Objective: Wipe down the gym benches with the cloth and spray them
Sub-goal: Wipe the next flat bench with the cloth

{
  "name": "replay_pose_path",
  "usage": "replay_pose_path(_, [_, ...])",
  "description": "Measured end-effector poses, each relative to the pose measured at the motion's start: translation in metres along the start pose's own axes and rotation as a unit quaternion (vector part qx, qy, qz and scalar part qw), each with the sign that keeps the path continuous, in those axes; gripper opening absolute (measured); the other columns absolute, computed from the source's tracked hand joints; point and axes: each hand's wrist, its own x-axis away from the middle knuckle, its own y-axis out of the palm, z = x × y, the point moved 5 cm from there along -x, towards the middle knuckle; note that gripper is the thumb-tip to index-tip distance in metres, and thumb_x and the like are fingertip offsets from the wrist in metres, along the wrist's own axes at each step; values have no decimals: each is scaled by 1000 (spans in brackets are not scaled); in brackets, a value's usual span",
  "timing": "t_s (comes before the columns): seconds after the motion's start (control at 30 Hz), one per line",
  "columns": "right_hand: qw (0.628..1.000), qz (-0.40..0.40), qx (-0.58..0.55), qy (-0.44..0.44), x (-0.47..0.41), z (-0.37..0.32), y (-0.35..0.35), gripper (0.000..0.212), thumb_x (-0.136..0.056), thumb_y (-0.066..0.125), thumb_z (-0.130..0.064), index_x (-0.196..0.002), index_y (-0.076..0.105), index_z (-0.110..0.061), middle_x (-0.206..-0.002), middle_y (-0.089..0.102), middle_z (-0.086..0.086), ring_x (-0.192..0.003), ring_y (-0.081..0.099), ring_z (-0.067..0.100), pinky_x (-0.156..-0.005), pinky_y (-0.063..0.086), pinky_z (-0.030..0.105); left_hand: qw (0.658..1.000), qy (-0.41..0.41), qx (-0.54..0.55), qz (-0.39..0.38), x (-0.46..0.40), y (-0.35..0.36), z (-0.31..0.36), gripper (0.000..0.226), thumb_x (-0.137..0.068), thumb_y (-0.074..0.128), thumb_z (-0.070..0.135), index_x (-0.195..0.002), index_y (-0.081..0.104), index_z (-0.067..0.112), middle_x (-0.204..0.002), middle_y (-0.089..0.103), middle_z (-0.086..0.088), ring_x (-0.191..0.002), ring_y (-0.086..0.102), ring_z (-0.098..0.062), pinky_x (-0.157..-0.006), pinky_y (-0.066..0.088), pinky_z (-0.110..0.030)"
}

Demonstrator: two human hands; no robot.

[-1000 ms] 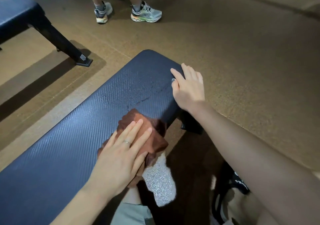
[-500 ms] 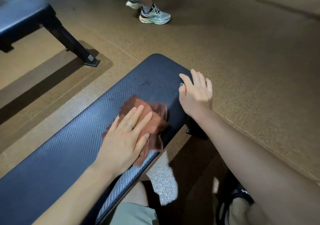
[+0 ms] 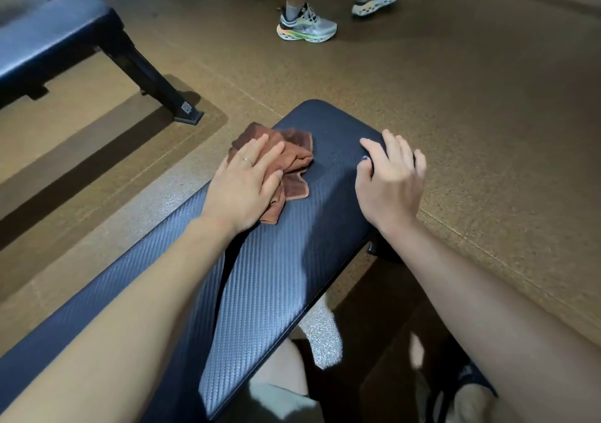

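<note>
My left hand [image 3: 242, 183] presses flat, fingers spread, on the brown cloth [image 3: 287, 162] at the bench [image 3: 276, 279] pad's far left edge; my right hand [image 3: 390, 182] rests open, gripping nothing, on its right edge.

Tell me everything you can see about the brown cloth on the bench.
The cloth is rust brown, soft and towel-like, with a stitched hem along its edges. It lies crumpled and bunched, not folded flat, near the far rounded end of the dark textured bench, toward its left edge. The left hand presses flat on its near half, fingers spread over it; one corner sticks out past the bench edge. The right hand rests apart from it.
</note>
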Motion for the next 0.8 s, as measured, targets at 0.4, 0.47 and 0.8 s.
replay_pose_path(0.4, [999,-36,15,18,-1,-5,-1,42,-100,40,-32,-131,67,-22,-150,54,14,-144,43,31,-120,21,52,1000,-12,-2,-9,47,-3,-22,62,-101,25,54,-158,37,33,-168,27,0,-153,28,-25,-119,32,-52])
replay_pose_path(0.47, [999,-40,8,25,0,-4,-1,42,-99,40,-32,-130,68,-23,-150,54,11,-144,42,29,-121,20,51,999,-47,15,2,6,-1,-30,63,-101,23,57,-158,34,33,-165,34,-5,-148,36,-30,-117,35,-52])
replay_pose_path(0.8, [998,-46,-14,28,0,-3,-4,43,-98,41,-28,-132,67,-24,-151,53,10,-144,42,27,-122,19,52,990,-137,30,-5,76,-15,-70,59,-103,26,58,-158,29,38,-142,51,-12,-128,51,-37,-99,49,-52])
